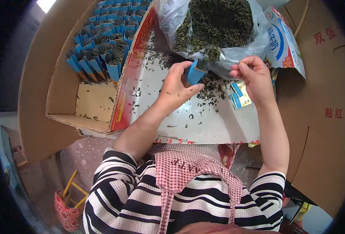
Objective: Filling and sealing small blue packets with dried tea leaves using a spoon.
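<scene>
A small blue packet (195,74) is held upright between the thumb and fingers of my left hand (178,83), its top edge spread apart. To its right, the fingers of my right hand (253,73) are pinched on what looks like a shiny scoop (223,55), its handle hard to make out. A clump of dried tea leaves (212,53) sits at the scoop's far end, just above the packet. Behind it lies a clear plastic bag (172,17) full of loose tea leaves (219,23). Flat blue-and-gold packets (239,95) lie below my right hand.
At left, a cardboard box (61,99) holds rows of filled blue packets (108,44). Tea leaves are scattered over the white work surface (172,114). A milk carton box (286,44) stands at right against large cardboard sheets (321,87). A yellow-framed stool (70,187) is at lower left.
</scene>
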A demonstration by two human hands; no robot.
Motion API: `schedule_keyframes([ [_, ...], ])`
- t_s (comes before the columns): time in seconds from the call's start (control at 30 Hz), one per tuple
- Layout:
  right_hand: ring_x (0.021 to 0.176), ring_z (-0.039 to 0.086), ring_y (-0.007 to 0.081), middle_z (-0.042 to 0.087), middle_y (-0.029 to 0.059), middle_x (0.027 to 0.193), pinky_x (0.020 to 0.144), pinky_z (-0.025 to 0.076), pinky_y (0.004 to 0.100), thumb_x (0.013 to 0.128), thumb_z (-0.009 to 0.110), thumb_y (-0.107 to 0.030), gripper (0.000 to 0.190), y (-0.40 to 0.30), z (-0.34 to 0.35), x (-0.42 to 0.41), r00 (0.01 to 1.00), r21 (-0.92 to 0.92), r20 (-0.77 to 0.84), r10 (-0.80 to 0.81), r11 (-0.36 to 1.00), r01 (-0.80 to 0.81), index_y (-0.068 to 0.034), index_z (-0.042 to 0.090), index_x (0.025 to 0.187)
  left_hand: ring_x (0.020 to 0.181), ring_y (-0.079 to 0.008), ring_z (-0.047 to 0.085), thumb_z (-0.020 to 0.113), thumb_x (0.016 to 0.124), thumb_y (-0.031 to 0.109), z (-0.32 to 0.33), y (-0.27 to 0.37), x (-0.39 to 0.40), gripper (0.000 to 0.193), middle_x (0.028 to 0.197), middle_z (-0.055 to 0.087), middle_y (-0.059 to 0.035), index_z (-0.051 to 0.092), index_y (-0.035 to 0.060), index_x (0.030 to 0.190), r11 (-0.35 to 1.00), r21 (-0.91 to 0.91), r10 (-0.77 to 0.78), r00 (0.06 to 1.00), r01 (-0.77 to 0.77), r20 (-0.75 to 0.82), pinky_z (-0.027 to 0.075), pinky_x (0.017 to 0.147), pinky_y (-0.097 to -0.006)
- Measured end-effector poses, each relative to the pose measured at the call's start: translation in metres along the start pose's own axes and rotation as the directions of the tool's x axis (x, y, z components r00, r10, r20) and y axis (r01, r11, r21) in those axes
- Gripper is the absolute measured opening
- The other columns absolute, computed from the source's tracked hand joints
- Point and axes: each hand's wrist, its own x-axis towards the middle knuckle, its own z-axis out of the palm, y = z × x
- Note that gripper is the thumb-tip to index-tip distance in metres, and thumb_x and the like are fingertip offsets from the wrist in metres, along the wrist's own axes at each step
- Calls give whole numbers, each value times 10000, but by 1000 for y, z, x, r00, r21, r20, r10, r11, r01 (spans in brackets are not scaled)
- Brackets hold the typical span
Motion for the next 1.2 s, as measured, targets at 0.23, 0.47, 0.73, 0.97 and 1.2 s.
schedule_keyframes([
  [0.23,796,648,138,647,82,915,735,539,271,901,533,22,48,-10,-5,-18,979,-319,158,-128,932,173,-13,562,916,1028,-187,555,814,679,83,-3,8,-1,696,1133,522,-110,446,-24,1261,992,-76,-91,983,104,159,461,895,-298],
  [0.47,844,644,246,637,142,897,745,525,329,794,542,105,134,-26,10,-30,766,-715,467,-441,320,621,26,563,900,1013,-173,561,802,692,55,-4,9,-1,701,1080,571,-97,419,-16,1274,991,-83,-88,980,104,178,468,884,-296],
  [0.73,836,621,325,624,160,951,707,514,392,663,641,-4,229,-40,31,-41,464,-561,785,-411,-152,814,14,581,884,1038,-233,519,790,673,81,3,-5,-3,629,1130,482,-124,475,10,1213,986,-166,-4,997,16,73,450,900,-322],
  [0.97,811,636,305,642,172,935,710,516,347,718,646,116,268,-30,8,-58,500,-666,559,-661,1,746,4,592,956,1078,-295,485,783,667,63,0,7,-4,614,1129,480,-139,481,24,1200,971,57,232,973,-231,-5,420,932,-350],
  [1.2,803,622,162,651,116,892,733,491,257,864,583,71,99,10,-9,-86,800,-768,207,-563,413,489,8,580,939,1104,-277,507,788,676,74,3,8,-10,639,1187,471,-158,467,-35,1218,971,172,151,985,-164,89,424,949,-330],
])
